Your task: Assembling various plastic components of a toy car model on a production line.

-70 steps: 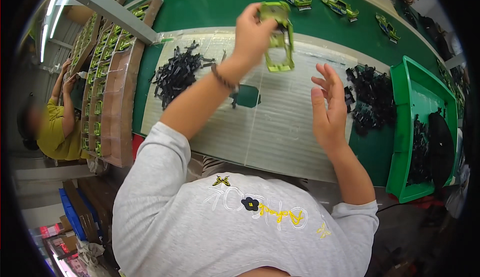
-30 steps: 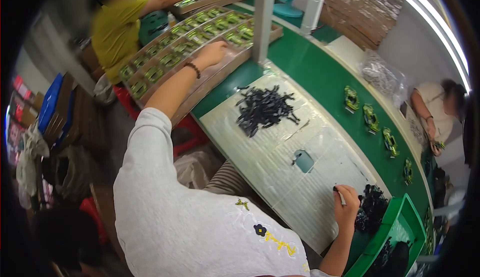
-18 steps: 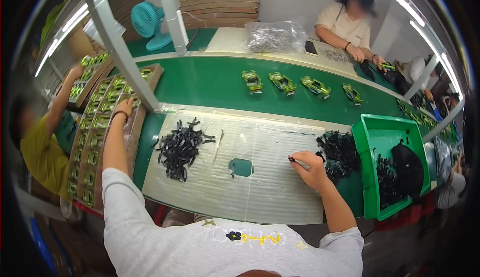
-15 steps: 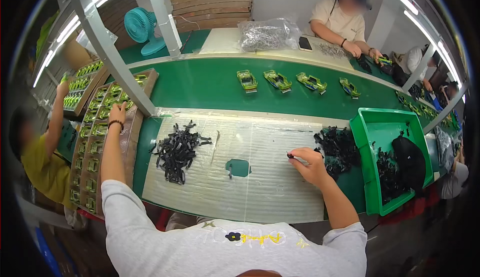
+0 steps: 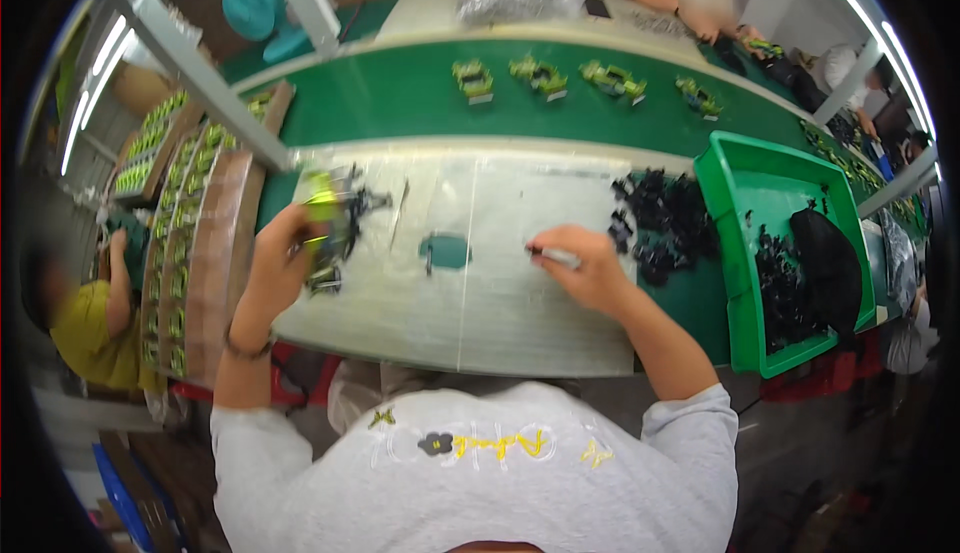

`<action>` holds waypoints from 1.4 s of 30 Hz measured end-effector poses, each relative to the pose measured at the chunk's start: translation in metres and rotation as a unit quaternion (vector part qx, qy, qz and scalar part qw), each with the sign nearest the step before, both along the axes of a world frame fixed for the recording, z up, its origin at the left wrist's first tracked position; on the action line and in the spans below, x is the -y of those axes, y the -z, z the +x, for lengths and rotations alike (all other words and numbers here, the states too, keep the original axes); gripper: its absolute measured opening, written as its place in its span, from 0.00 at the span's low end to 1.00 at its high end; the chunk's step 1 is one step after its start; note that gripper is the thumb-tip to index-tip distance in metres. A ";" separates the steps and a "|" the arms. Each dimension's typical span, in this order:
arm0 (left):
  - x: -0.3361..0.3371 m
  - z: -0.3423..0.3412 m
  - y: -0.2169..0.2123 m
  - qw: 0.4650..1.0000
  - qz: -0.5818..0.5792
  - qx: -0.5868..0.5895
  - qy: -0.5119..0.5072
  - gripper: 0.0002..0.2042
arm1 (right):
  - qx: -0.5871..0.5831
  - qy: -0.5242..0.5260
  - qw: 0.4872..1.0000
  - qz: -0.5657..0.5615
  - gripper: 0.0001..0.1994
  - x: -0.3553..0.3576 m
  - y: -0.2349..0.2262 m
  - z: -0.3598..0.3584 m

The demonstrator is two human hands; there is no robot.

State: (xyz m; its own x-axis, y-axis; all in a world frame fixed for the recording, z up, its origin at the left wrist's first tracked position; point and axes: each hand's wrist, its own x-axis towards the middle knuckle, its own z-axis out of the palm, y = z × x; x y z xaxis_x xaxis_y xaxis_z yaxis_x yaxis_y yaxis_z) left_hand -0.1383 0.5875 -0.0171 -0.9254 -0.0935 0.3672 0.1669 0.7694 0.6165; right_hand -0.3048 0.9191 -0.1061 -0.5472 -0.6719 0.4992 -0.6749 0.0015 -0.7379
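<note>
My left hand (image 5: 276,265) is closed on a lime-green plastic frame (image 5: 319,203), smeared by motion, over the left of the pale ribbed mat (image 5: 520,323). Behind the frame, partly hidden, lies a heap of black strip-shaped plastic parts (image 5: 354,215). My right hand (image 5: 590,268) is at the mat's right half, thumb and fingers pinched on a small black part (image 5: 535,249). A second pile of tangled black parts (image 5: 668,223) lies just beyond and to the right of that hand.
At right stands a green bin (image 5: 738,283) with black parts and a black bag. Left is a cardboard tray (image 5: 225,223) of green frames, beside a metal post (image 5: 200,78). Several green frames (image 5: 538,78) lie on the green surface behind the mat. Co-workers sit left and at the back.
My left hand has left the cardboard tray and come over the mat with a green frame. My right hand keeps its small black part. The view has tilted down.
</note>
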 end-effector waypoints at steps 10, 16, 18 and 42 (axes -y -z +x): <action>-0.132 -0.162 0.064 0.857 -0.289 0.029 0.425 0.02 | 0.361 -0.073 0.927 -0.076 0.09 -0.023 -0.002 -0.029; -0.121 -0.131 0.043 0.987 -0.109 0.065 0.101 0.13 | 0.435 -0.067 0.897 -0.036 0.09 -0.021 -0.006 -0.014; -0.120 -0.121 0.038 0.930 -0.137 0.340 0.010 0.28 | 0.438 -0.062 0.896 -0.032 0.09 -0.018 -0.001 -0.014; -0.164 -0.101 0.085 0.754 0.629 0.145 0.120 0.31 | -0.277 0.121 0.952 0.052 0.13 0.028 -0.020 0.024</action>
